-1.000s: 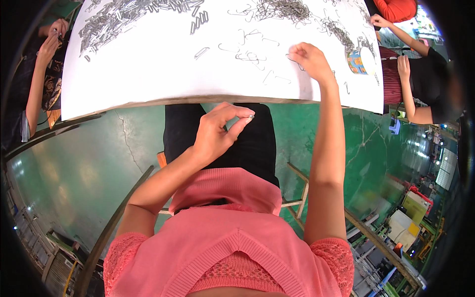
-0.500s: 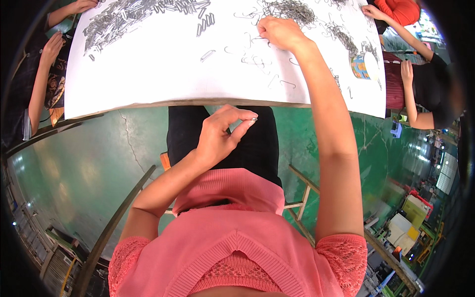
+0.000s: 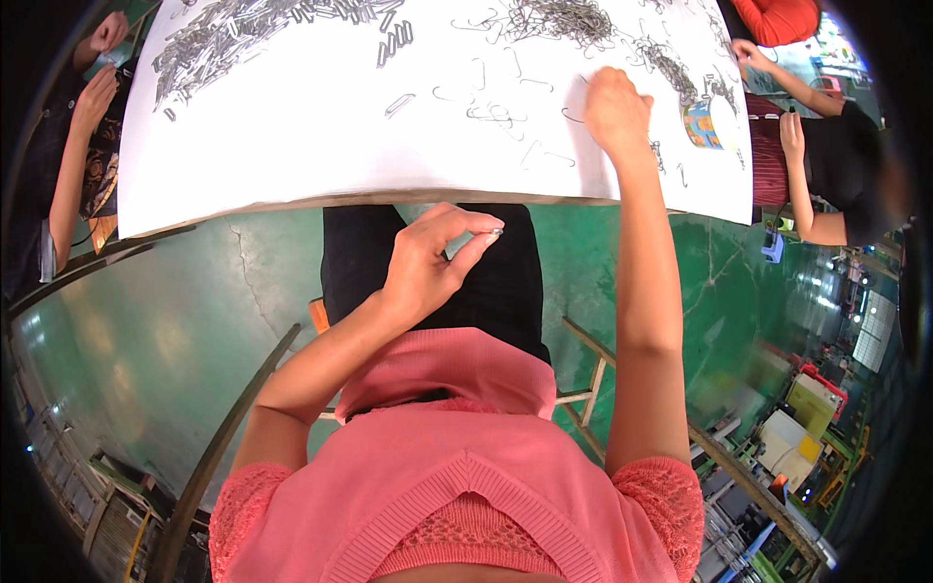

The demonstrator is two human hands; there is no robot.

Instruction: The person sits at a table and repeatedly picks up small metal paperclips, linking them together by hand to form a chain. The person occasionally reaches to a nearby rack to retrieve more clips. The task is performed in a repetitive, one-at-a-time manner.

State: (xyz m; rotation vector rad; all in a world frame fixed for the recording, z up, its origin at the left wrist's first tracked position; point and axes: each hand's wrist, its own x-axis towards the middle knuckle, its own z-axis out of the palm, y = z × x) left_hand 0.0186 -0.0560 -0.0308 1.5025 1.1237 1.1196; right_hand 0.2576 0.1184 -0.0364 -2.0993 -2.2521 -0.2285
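In front of my lap, my left hand [image 3: 428,257] pinches a small shiny metal piece [image 3: 499,231] between thumb and forefinger; most of it is hidden by the fingertips. My right hand [image 3: 619,109] is above the white tabletop [image 3: 292,155], its fingers curled together. What they hold, if anything, is hidden. A bent wire hook [image 3: 571,116] lies just left of it. Beyond is a tangled pile of wire hooks [image 3: 559,21], with several loose hooks [image 3: 496,115] nearer. At the far left spreads a heap of elongated metal loops [image 3: 219,53]; a single loop [image 3: 398,104] lies apart.
A patterned round tub [image 3: 705,126] stands near the table's right edge, beside more dark wire pieces [image 3: 666,70]. Co-workers' hands [image 3: 95,97] show at the left, others [image 3: 792,136] at the right. Wooden stool rails [image 3: 588,389] are beside my legs.
My right hand has moved away from the hook pile, rightward and nearer to me. My left hand keeps its pinch in almost the same place. The view has shifted slightly.
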